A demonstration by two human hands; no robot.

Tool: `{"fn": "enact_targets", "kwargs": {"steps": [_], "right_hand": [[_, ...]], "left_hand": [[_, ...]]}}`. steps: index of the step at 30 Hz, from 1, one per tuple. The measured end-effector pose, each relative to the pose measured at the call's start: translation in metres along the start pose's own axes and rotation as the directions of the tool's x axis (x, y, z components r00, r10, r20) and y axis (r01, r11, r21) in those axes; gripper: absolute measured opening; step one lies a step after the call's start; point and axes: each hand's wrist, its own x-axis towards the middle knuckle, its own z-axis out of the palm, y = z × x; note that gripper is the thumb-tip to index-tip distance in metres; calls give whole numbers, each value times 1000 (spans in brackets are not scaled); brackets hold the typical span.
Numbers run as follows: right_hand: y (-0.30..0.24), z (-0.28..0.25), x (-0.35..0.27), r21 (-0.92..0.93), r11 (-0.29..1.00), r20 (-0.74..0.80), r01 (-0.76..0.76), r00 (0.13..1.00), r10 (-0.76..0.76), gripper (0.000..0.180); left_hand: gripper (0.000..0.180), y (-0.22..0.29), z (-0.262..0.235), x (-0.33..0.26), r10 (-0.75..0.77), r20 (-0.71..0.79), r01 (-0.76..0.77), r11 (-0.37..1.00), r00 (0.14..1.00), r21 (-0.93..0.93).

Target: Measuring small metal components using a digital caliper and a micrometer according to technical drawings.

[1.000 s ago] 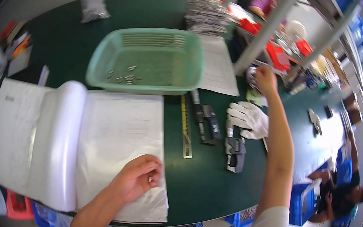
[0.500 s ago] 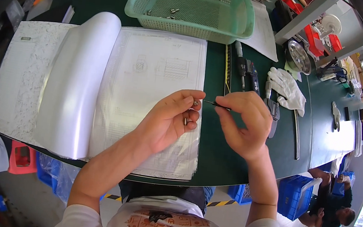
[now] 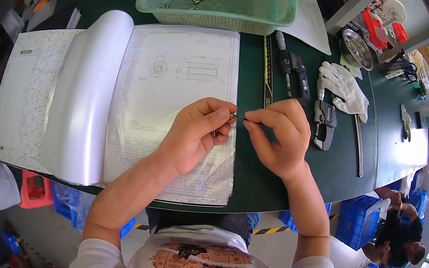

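Observation:
Over the right page of an open drawing binder (image 3: 176,95), my left hand (image 3: 187,135) pinches a small metal cylinder (image 3: 232,115) between thumb and forefinger. A second small metal piece (image 3: 214,133) sits in its curled lower fingers, mostly hidden. My right hand (image 3: 285,141) is closed on a thin pin-like tool (image 3: 241,117), thumb and forefinger pressed together. The tool's tip meets the end of the cylinder; whether it is inside a hole is too small to tell. A green plastic basket (image 3: 213,22) beyond the binder holds several similar metal parts (image 3: 197,1).
Right of the binder lie a yellow-marked rule (image 3: 267,70), two digital micrometers (image 3: 300,77) (image 3: 326,122), a white glove (image 3: 344,89) and a metal strip (image 3: 359,146). A metal bowl (image 3: 356,48) stands farther back. Another person (image 3: 400,237) sits at the right beside a blue crate (image 3: 356,222).
My right hand has moved left, bringing the tool's tip from just apart to touching the cylinder. The view has shifted slightly, with the basket now nearer the top edge.

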Motion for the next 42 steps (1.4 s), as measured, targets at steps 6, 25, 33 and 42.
{"fn": "enact_targets", "kwargs": {"steps": [6,25,33,42], "right_hand": [[2,4,0,-21,999,17,33,999,-33,19],[-13,-1,-2,-47,982,147,-183,971,188,21],[-7,-2,-4,-32,999,109,-43,993,46,20],[-3,-2,-3,-20,1000,98,-8,995,10,16]], "left_hand": [[17,-1,2,-3,77,-62,-71,994,995,87],[15,-2,11,-7,191,-99,-151,937,977,316],[17,1,11,-8,198,-88,-146,900,976,410],[16,6,9,-9,162,-93,-107,896,982,431]]}}
